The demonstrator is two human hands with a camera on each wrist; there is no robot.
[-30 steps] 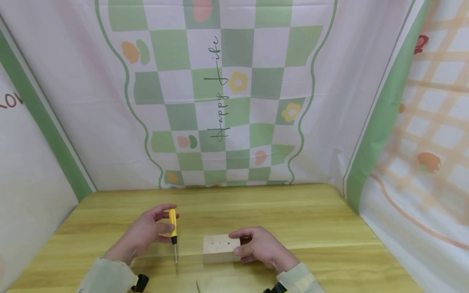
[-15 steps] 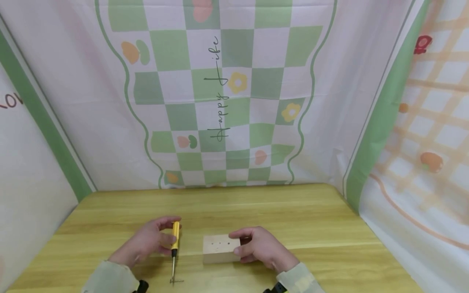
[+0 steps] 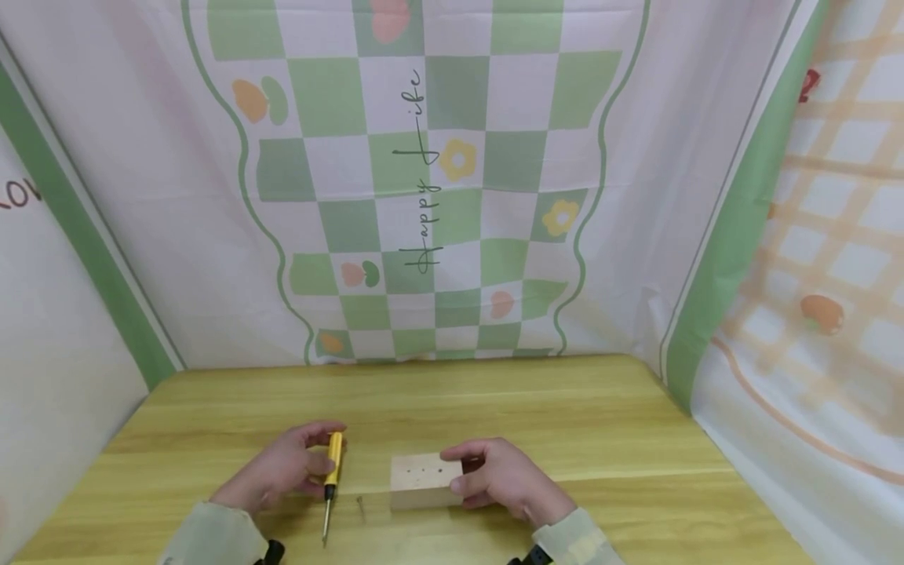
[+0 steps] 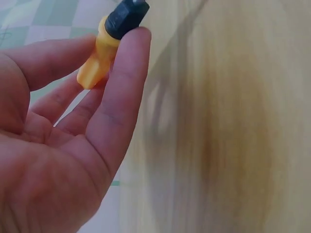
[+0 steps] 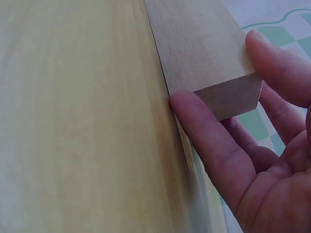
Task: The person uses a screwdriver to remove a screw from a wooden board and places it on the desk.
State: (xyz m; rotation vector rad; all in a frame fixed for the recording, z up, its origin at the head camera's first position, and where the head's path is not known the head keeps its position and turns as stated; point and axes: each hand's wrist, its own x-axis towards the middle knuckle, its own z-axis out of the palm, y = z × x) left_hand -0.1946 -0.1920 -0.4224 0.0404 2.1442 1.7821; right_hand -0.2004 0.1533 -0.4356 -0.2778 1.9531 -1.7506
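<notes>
My left hand (image 3: 286, 467) pinches a yellow-handled screwdriver (image 3: 333, 459) between thumb and fingers. Its black collar (image 4: 127, 18) shows at the thumb tip in the left wrist view, while the thin metal shaft points down toward the table in the head view. Just right of the shaft is a small, slightly blurred screw (image 3: 361, 506), apart from the screwdriver's tip. A pale wooden block (image 3: 424, 496) with several small holes in its top lies on the table to the right. My right hand (image 3: 504, 480) grips the block's right end, thumb on the near side and fingers on the far side.
The wood-grain table (image 3: 600, 439) extends around both hands. Behind it hangs a green-and-white checked curtain (image 3: 459, 267), and more printed fabric (image 3: 812, 377) encloses the right side.
My left hand has lowered the screwdriver toward me. The screw, at the screwdriver's tip half a second ago, now sits up and right, nearer the block. My right hand and the block have stayed put.
</notes>
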